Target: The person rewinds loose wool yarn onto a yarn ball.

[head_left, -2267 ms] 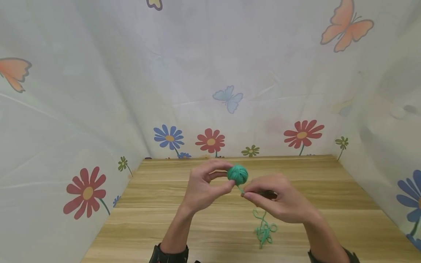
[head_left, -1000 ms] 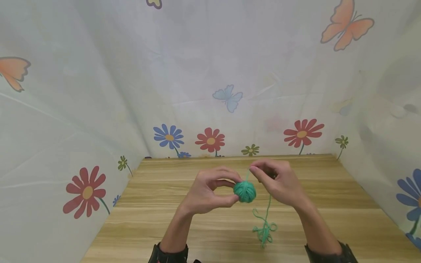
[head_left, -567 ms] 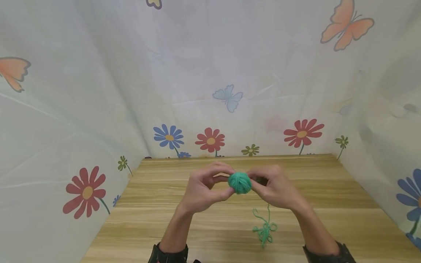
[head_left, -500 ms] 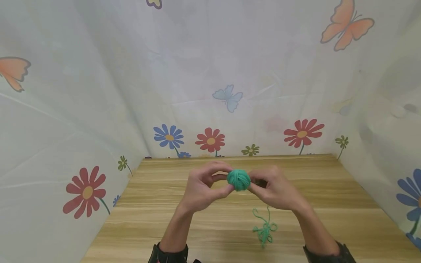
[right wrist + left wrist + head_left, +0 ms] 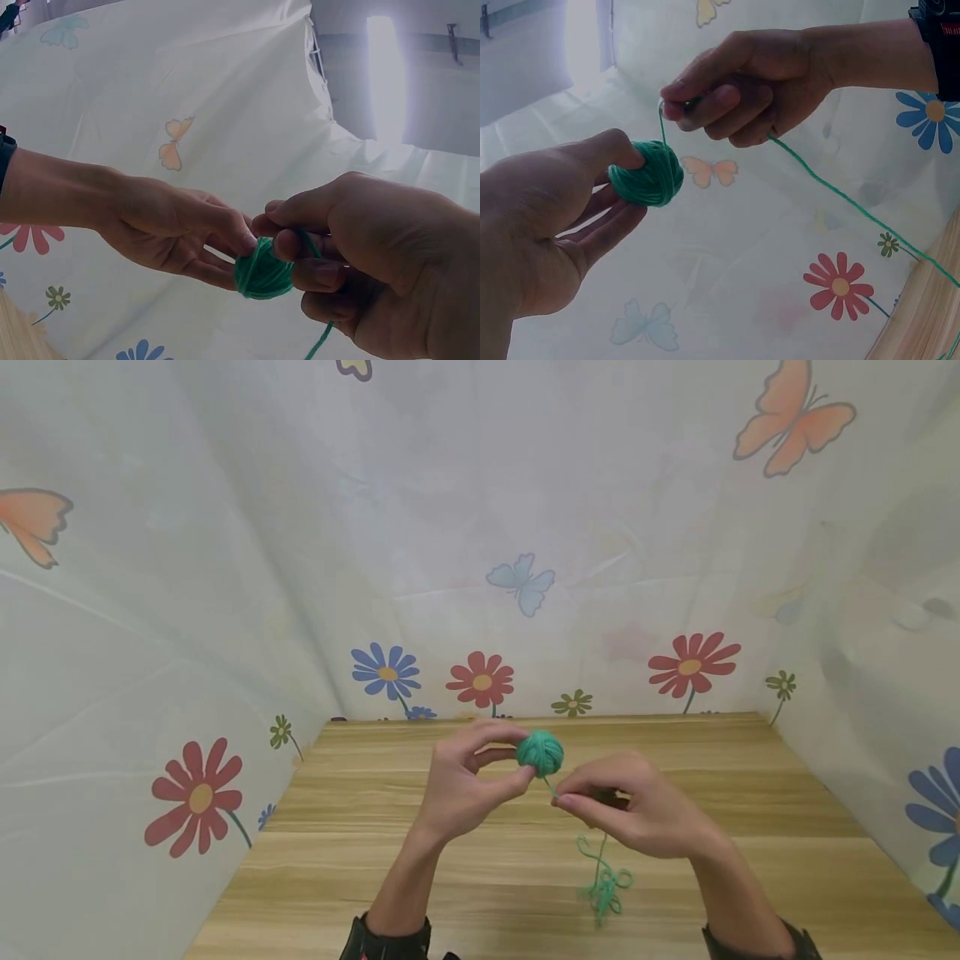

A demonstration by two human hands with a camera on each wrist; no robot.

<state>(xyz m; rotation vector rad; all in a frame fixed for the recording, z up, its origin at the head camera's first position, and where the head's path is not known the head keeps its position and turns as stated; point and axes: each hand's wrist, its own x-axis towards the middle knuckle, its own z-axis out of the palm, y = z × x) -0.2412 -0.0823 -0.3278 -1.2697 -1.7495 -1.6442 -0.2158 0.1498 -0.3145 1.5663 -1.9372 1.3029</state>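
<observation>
A small ball of green yarn [image 5: 540, 754] is held above the table between the thumb and fingers of my left hand [image 5: 468, 785]. Just right of it and slightly lower, my right hand [image 5: 637, 802] pinches the strand that runs off the ball; a short stretch of yarn spans the gap. In the left wrist view the strand passes through the curled fingers of the right hand [image 5: 742, 90] and trails out below. Its tail drops to a loose tangle of green yarn [image 5: 606, 889] on the table. The ball [image 5: 262, 274] is partly covered by fingers in the right wrist view.
The wooden table [image 5: 337, 860] has light and dark grain stripes. A pale curtain [image 5: 420, 510] printed with flowers and butterflies stands around its back and sides. A bright light [image 5: 386, 82] shows beyond the curtain's edge in the right wrist view.
My right hand went from below the ball to above it, came down behind it, and now sits lower right again, pulling the strand. The left hand tilted the ball down, then raised it.
</observation>
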